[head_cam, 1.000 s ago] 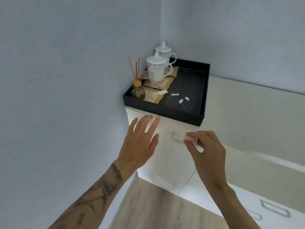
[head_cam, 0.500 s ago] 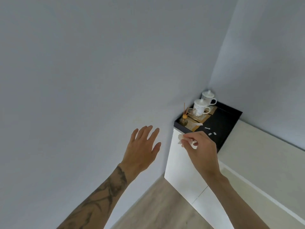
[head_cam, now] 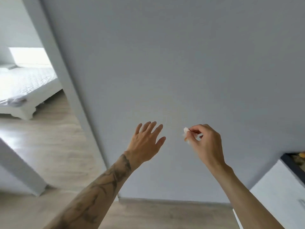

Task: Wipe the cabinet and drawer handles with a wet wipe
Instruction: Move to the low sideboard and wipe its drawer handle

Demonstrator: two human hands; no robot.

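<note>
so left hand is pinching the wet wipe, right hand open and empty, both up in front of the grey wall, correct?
Hands are swapped. The head view shows the right hand pinching the wet wipe at its fingertips, while the left hand is open and empty, fingers spread. Both are indeed raised in front of the grey wall.

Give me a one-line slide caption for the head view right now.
Right hand pinches a wet wipe before a bare grey wall, left hand open, cabinet at frame's right edge.
</note>
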